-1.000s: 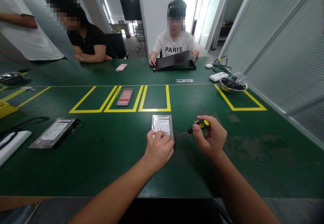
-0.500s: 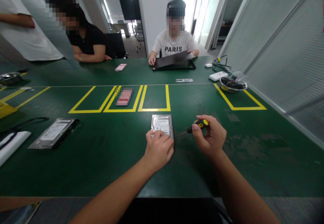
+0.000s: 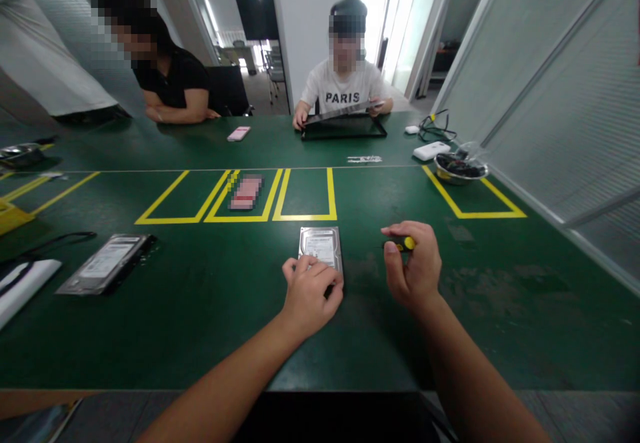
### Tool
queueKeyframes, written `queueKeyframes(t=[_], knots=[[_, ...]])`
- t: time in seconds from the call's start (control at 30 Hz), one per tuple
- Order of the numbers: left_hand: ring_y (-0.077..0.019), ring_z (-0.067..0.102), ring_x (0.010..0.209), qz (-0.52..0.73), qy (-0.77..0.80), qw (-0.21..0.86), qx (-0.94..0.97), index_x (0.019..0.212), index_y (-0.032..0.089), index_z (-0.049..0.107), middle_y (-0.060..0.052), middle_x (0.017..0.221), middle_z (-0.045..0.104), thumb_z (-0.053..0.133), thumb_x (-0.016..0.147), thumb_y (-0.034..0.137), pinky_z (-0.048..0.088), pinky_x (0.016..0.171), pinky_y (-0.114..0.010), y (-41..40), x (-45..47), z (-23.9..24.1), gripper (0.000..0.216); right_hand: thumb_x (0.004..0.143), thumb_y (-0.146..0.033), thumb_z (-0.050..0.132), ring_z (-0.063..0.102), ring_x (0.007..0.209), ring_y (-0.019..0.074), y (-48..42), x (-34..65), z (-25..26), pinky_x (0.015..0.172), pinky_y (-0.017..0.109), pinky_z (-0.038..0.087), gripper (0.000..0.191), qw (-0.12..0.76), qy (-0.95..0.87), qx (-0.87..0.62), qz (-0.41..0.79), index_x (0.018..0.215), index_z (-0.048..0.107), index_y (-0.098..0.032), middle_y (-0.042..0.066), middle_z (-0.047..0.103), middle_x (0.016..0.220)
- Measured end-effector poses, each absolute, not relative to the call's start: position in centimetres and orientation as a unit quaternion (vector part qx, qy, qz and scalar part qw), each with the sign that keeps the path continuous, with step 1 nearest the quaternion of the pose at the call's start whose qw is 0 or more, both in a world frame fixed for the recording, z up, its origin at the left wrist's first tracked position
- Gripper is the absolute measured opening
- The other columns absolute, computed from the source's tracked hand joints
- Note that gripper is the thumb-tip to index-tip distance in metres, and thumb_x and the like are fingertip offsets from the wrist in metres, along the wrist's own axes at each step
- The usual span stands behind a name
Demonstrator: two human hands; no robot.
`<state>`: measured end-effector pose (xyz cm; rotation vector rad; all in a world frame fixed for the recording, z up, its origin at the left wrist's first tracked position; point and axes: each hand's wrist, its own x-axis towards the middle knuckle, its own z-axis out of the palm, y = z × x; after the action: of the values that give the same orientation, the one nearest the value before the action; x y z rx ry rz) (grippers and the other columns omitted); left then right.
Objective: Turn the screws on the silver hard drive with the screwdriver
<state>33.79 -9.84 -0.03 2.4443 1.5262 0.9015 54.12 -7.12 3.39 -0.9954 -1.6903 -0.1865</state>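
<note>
A silver hard drive (image 3: 321,243) with a white label lies flat on the green table in front of me. My left hand (image 3: 313,289) covers its near part, fingers bent over it and gripping it, so that end is hidden. To the right, above the table, my right hand (image 3: 417,263) is closed around a screwdriver (image 3: 404,243) with a black and yellow handle. Its thin shaft hardly shows against the table. The screwdriver and the drive are apart.
Another hard drive (image 3: 107,263) lies at the left, near a white object (image 3: 27,289) with a dark cable. Yellow tape outlines (image 3: 305,217) mark the table; one frames a pink item (image 3: 247,192). A metal bowl (image 3: 460,173) stands at the right. Across, a person handles a dark panel (image 3: 345,113).
My right hand has turned, and the screwdriver's shaft no longer shows clearly. My left hand has barely shifted on the drive. Across the table, the person's panel has tilted flatter.
</note>
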Motion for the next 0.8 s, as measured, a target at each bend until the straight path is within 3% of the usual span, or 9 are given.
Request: queueKeyframes(t=[0.23,0.4,0.8], knots=[[-0.0215,0.052,0.089,0.336,0.521,0.107,0.778,0.073,0.024,0.066,0.001,0.075,0.070,0.063,0.081,0.024,0.024,0.081,-0.041,-9.6,33.6,0.6,0.009,0.085,-0.012,0.051,0.057,0.084,0.0198,-7.0,53.3,3.3,0.075,0.034,0.049,0.020,0.368,-0.857,-0.356,0.056,0.103,0.053,-0.021,0.006,0.061,0.090],[-0.0215,0.052,0.089,0.352,0.514,0.138,0.770,0.072,0.024,0.065,0.002,0.075,0.070,0.064,0.079,0.024,0.024,0.082,-0.040,-9.6,33.5,0.8,0.008,0.085,-0.012,0.054,0.054,0.082,0.0179,-7.4,52.9,3.5,0.074,0.031,0.045,0.016,0.292,-0.875,-0.355,0.153,0.098,0.053,-0.020,0.004,0.060,0.089],[-0.0219,0.053,0.090,0.364,0.508,0.177,0.760,0.072,0.023,0.065,0.002,0.075,0.070,0.064,0.079,0.025,0.028,0.086,-0.040,-9.5,33.2,0.6,0.007,0.079,-0.008,0.056,0.053,0.085,0.0178,-7.5,52.7,3.1,0.076,0.030,0.043,0.022,0.265,-0.870,-0.356,0.214,0.097,0.052,-0.021,0.003,0.059,0.090]])
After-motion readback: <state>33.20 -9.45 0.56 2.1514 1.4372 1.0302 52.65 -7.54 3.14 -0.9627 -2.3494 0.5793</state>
